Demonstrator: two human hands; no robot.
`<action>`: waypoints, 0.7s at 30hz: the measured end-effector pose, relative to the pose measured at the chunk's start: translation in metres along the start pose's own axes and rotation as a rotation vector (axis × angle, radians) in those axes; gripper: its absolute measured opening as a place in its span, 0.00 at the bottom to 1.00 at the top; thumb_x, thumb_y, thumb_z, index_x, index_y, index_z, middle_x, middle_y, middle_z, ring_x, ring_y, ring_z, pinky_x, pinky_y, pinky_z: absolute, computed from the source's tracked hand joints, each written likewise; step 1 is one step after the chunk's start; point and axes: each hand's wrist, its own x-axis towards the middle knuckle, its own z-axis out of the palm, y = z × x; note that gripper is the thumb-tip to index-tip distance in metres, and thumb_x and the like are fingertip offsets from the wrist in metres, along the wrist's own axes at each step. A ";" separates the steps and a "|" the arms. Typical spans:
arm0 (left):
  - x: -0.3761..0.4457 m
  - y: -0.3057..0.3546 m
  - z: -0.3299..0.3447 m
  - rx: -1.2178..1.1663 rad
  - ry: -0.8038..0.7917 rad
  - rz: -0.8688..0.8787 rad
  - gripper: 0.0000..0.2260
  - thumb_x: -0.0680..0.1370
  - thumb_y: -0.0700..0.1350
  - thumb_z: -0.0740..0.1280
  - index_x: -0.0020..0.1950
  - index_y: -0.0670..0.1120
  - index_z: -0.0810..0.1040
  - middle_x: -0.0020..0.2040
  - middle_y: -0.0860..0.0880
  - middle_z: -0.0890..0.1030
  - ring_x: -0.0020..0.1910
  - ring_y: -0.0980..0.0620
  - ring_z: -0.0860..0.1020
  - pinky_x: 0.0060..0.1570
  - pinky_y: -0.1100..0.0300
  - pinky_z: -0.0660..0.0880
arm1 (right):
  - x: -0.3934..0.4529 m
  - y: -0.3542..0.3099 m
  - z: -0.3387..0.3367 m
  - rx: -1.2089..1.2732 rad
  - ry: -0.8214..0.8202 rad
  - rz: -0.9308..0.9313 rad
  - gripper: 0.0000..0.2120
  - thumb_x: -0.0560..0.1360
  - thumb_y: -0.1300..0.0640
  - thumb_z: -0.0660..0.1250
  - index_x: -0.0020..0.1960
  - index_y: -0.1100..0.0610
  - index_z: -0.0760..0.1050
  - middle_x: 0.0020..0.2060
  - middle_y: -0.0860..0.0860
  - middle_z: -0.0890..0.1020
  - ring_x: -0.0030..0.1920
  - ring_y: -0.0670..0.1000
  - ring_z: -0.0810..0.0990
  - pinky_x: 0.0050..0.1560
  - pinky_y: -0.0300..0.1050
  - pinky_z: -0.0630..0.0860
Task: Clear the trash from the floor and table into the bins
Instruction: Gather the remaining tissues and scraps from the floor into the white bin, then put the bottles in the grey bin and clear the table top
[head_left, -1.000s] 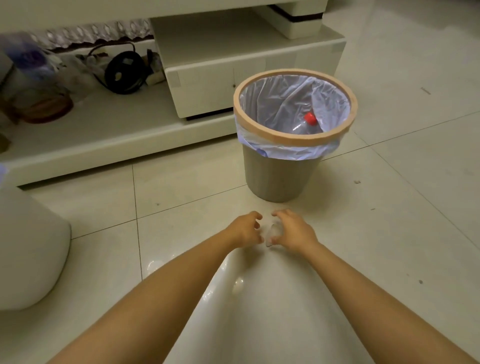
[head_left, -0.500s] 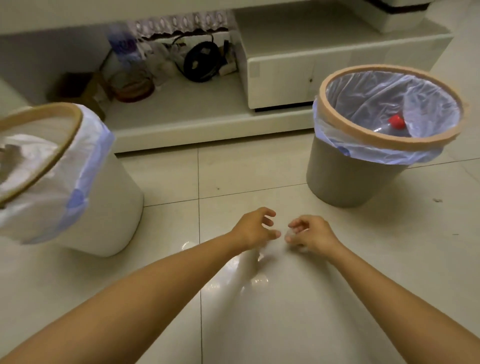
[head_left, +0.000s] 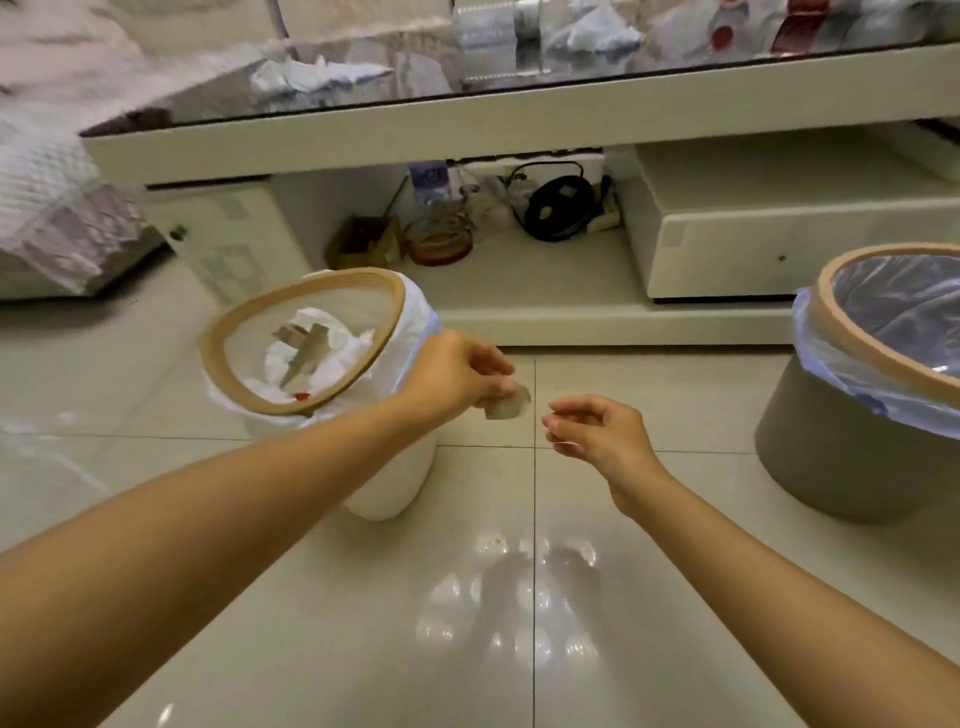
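My left hand (head_left: 460, 371) pinches a small clear plastic scrap (head_left: 508, 404) in the air, just right of the white bin (head_left: 306, 405). That bin has a tan rim and a white liner, with crumpled paper and card pieces inside. My right hand (head_left: 597, 428) hovers a little right of the scrap, fingers loosely curled, with a thin clear sliver at its fingertips. A grey bin (head_left: 841, 457) with a tan rim and a bluish liner stands at the right edge. Crumpled tissues (head_left: 311, 75) and wrappers lie on the dark glass table top (head_left: 467, 88).
The low cream table (head_left: 415, 135) has an open shelf holding a black cable reel (head_left: 558, 208), a glass dish (head_left: 439, 241) and a small box (head_left: 363, 241). A drawer unit (head_left: 779, 244) sits behind the grey bin. A patterned cushion (head_left: 62, 223) lies at the left. Glossy tiles surround me.
The view swung up and left, bringing the table top and white bin's inside into sight. My hands rose off the floor and parted; the left one now holds the scrap near the white bin.
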 end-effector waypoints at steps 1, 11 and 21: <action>0.000 0.001 -0.018 -0.021 0.073 -0.006 0.07 0.73 0.42 0.74 0.50 0.44 0.83 0.41 0.48 0.84 0.39 0.54 0.82 0.38 0.65 0.79 | 0.001 -0.003 0.007 -0.023 -0.022 -0.007 0.10 0.72 0.67 0.71 0.52 0.62 0.79 0.46 0.61 0.81 0.44 0.54 0.82 0.47 0.44 0.81; 0.001 -0.071 -0.124 0.077 0.578 -0.272 0.12 0.78 0.46 0.68 0.61 0.46 0.79 0.55 0.50 0.80 0.49 0.45 0.80 0.49 0.56 0.75 | -0.001 -0.022 0.075 -0.070 -0.148 -0.055 0.08 0.72 0.63 0.71 0.52 0.58 0.80 0.48 0.59 0.83 0.44 0.52 0.83 0.48 0.45 0.81; 0.019 -0.130 -0.141 0.129 0.626 -0.742 0.18 0.77 0.41 0.65 0.66 0.38 0.69 0.62 0.36 0.74 0.57 0.36 0.75 0.58 0.45 0.75 | 0.003 -0.033 0.032 -0.065 -0.006 -0.083 0.08 0.73 0.64 0.70 0.52 0.57 0.79 0.47 0.58 0.82 0.44 0.51 0.82 0.48 0.45 0.80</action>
